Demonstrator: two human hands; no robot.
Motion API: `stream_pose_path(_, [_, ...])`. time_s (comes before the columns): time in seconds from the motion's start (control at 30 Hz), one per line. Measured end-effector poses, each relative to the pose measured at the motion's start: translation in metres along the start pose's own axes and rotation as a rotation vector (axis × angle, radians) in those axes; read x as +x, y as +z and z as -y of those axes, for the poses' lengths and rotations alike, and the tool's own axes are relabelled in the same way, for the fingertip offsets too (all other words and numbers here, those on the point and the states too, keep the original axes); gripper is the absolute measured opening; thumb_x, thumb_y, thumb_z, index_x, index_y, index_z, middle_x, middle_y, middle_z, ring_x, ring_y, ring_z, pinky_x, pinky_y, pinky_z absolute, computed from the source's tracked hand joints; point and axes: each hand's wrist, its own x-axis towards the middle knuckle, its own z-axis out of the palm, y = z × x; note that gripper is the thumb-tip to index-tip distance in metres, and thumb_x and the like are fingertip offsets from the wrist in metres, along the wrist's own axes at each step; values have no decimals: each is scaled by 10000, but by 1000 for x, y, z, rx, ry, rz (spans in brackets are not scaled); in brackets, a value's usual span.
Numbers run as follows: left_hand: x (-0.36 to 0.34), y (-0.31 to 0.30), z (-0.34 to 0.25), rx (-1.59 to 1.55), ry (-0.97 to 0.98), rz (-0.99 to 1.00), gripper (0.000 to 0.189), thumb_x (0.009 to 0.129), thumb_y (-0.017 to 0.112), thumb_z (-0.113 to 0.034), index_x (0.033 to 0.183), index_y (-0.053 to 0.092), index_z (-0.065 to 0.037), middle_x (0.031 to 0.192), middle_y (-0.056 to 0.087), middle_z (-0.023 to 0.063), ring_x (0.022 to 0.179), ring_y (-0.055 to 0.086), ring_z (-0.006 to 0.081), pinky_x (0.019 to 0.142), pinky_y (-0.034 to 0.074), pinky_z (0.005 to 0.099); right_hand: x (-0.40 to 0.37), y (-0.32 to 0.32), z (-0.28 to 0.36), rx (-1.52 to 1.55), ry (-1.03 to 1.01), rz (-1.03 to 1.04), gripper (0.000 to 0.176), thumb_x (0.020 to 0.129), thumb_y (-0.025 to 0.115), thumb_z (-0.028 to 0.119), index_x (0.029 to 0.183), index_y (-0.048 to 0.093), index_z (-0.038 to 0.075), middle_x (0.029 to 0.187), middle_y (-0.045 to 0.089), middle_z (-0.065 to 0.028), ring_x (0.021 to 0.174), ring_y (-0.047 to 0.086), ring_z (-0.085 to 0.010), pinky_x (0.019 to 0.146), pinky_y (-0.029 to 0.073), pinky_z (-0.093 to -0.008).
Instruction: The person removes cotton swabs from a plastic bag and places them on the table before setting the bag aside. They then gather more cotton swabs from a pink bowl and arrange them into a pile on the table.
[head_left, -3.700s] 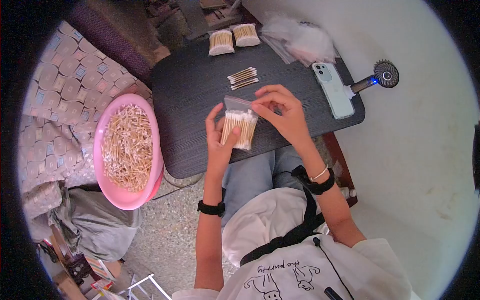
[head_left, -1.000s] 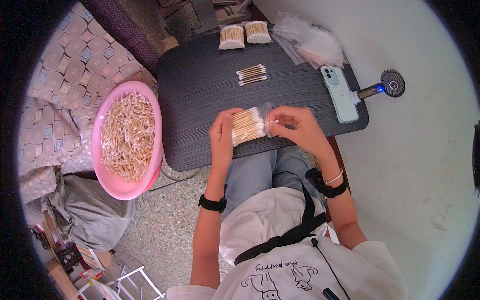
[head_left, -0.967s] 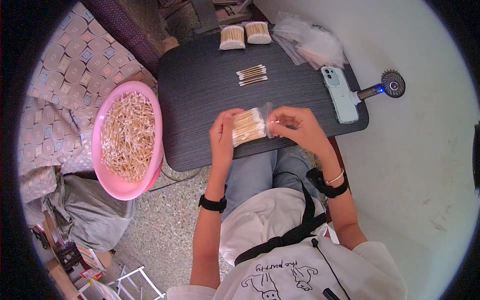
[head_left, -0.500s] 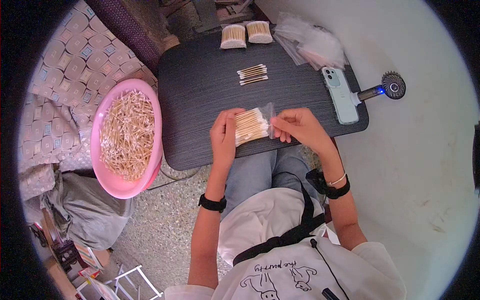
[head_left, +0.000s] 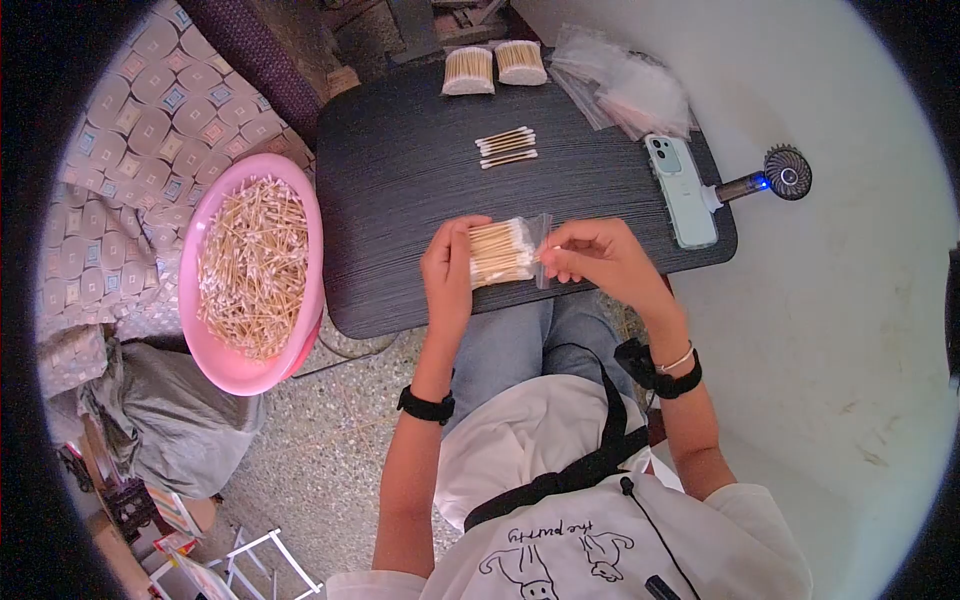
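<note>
My left hand (head_left: 447, 262) is closed around one end of a clear plastic bag of cotton swabs (head_left: 503, 252), held just above the front part of the table. The wooden sticks lie side by side in it, white tips toward the bag's mouth on the right. At that mouth my right hand (head_left: 592, 258) has its thumb and fingers pinched together, apparently on a cotton swab (head_left: 557, 248) whose white tip shows; the fingers hide most of it. Farther back, several loose cotton swabs (head_left: 508, 147) lie in a small row on the tabletop.
Two filled swab packs (head_left: 468, 72) stand at the back edge of the black table (head_left: 400, 180). Empty plastic bags (head_left: 635, 90) lie back right, near a phone (head_left: 685, 195) and a small fan (head_left: 787, 172). A pink tub (head_left: 190, 300) full of swabs is at left.
My right hand's fingertips have shifted slightly down at the bag's mouth, and a white swab tip now shows by them. The bag has levelled a little in my left hand.
</note>
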Motion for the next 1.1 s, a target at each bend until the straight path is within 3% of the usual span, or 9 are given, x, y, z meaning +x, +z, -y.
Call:
stream_pose_path(0.07, [0,-2,1,-40,-49,33,289,970,414,-198,991,608,14,941,619,81,866,567,132,797,435,253,-1,5,0,-6,13,-28,118,849,623,88,899,662,-12,724,633,-33,625,554,-64,564,460,-207])
stream_pose_path(0.17, [-1,-3,-9,-190,-58,113,246,918,527,-197,1072,576,-12,1037,577,90,971,537,153,860,414,264,-2,9,-1,-50,-17,-127,117,842,636,94,893,671,-5,724,633,-38,629,561,-67,566,462,-208])
stream_pose_path(0.27, [2,-4,-11,223,346,213,350,821,659,-168,1127,548,-40,1108,513,92,1057,494,183,905,395,289,-1,9,-9,-18,-48,-182,121,843,639,100,902,666,-3,726,632,-36,629,563,-67,563,462,-209])
stream_pose_path(0.37, [0,-2,-11,92,197,162,405,742,728,-130,1105,567,-52,1114,485,95,1072,483,206,912,396,309,0,12,-15,41,-43,-273,127,852,630,102,918,650,-4,730,628,-34,628,561,-69,569,461,-207])
stream_pose_path(0.87, [-3,-3,-11,92,164,83,399,774,694,-133,1140,563,-41,1148,470,101,1100,468,219,952,371,320,-2,22,-12,-26,-120,-200,135,860,615,97,901,635,-31,771,622,-22,669,549,-65,607,458,-210])
stream_pose_path(0.97, [-3,-4,-6,78,108,102,439,807,661,-159,1205,513,-45,1162,457,105,1118,444,223,981,340,326,1,24,-14,27,-76,-222,145,864,616,115,890,637,-26,756,624,-23,649,549,-68,587,452,-207])
stream_pose_path(1.1, [-2,-8,1,-23,67,99,417,883,517,-182,1273,444,-53,1210,401,115,1158,387,222,1030,267,332,6,33,-16,179,-94,-280,161,873,612,143,876,643,-15,729,627,-23,613,543,-65,549,433,-194])
